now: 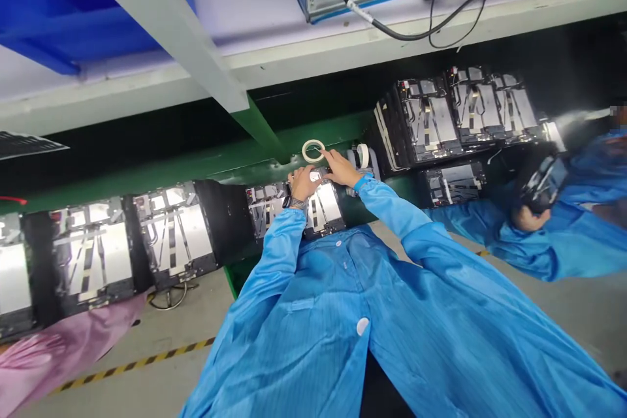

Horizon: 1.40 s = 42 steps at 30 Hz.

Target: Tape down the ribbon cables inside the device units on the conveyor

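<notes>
The person in the blue antistatic coat [362, 287] leans over a green-edged surface [255, 173], with both hands close together at the far end of a black-framed electronic panel [321, 209] faced with silver plates. The left hand [304, 183], a wristwatch [294, 202] above it, rests on the panel, while the fingertips of the right hand [340, 168] reach toward it from the right. Whether they are pinching anything, I can't tell. A ring of pale masking tape [313, 151] lies just beyond them, and a second tape roll [362, 155] sits to the right. More panels [174, 235] line up on either side. Off to the right, a co-worker [539, 235] in blue bends over the far units, and a pink sleeve [63, 353] shows near left.
</notes>
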### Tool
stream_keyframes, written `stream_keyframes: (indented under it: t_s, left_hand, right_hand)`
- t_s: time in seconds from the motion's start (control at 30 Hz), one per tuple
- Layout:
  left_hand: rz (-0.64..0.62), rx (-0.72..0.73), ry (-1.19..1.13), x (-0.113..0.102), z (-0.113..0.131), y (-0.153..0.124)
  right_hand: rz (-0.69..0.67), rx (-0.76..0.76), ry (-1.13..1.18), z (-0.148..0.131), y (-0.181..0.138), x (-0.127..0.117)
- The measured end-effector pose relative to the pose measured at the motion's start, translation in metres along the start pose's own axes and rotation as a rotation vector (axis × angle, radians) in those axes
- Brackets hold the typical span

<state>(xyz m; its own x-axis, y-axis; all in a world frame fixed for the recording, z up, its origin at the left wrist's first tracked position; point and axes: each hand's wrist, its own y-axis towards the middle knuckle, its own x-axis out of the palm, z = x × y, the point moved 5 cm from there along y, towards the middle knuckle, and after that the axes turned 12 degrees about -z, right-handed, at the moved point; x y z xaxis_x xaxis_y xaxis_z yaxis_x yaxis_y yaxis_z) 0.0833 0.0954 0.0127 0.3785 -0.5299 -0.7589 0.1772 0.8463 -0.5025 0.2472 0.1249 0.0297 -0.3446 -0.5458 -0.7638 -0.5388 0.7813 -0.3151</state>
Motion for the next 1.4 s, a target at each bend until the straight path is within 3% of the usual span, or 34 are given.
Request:
stream_keyframes:
  t_s: [0.43,0.87,1.4]
  left_hand:
    - [-0.001,-0.057,0.000,0.001,0.009,-0.005]
    - [-0.105,-0.084,0.011,-0.003,0.000,0.011]
    - [-0.119,-0.066,-0.009,-0.004,0.000,0.012]
  right_hand:
    - [0.021,0.061,0.066,0.011,-0.004,0.002]
    - [-0.009,-0.035,-0.063,0.001,-0.004,-0.001]
    - [0.019,0.022,0.054,0.018,-0.007,0.001]
